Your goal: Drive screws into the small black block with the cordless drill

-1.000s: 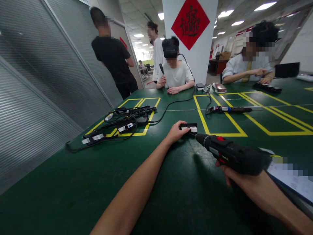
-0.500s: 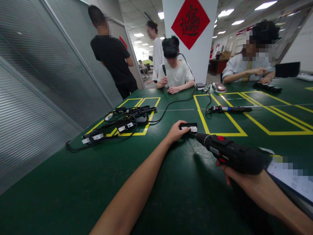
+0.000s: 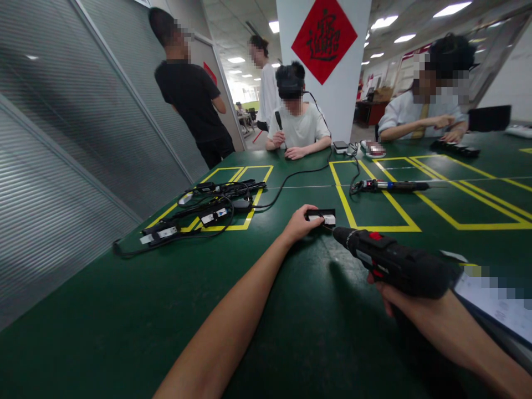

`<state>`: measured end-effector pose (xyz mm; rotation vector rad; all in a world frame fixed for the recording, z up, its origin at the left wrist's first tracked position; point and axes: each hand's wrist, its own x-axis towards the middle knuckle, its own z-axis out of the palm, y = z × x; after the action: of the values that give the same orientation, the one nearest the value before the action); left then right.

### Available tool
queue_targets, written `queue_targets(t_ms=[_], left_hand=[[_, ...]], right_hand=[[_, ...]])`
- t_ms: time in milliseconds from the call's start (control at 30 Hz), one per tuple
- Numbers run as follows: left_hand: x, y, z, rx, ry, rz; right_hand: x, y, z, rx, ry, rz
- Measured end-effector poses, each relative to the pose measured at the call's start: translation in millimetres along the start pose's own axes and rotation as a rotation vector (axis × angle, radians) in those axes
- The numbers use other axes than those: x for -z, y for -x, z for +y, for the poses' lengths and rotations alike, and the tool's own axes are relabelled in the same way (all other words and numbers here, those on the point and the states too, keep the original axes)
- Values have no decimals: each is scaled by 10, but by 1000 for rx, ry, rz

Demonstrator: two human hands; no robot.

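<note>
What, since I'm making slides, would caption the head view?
Left hand holds a small part on a green table; right hand points a drill at it.

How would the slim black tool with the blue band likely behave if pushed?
The slim tool looks stiff and, being narrow, might roll. The thin black cable bunched at one end looks floppy and would probably drag.

Red diamond sign (image 3: 324,41) on the white pillar (image 3: 287,19): black brush-style Chinese lettering, merged into one figure, reads 招財進寶 from where I stand. Drill (image 3: 397,265): small pale marking on side, can't make it out. Black piece (image 3: 321,212): white area, any print too small. Papers (image 3: 494,305) at right: faint print, blurred, partly pixelated, unreadable.
</note>
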<state>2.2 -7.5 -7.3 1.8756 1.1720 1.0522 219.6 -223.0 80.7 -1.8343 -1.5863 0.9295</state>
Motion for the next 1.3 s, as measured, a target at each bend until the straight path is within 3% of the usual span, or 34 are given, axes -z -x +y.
queue_targets(t_ms=[233, 700, 1300], left_hand=[[2, -11, -28, -5, 4, -16], [-9, -14, -61, 6, 20, -11], [-1, -24, -66, -16, -1, -15]], right_hand=[[-13, 22, -34, -1, -1, 40], [21, 23, -71, -82, 41, -24], [24, -33, 4, -15, 28, -94]])
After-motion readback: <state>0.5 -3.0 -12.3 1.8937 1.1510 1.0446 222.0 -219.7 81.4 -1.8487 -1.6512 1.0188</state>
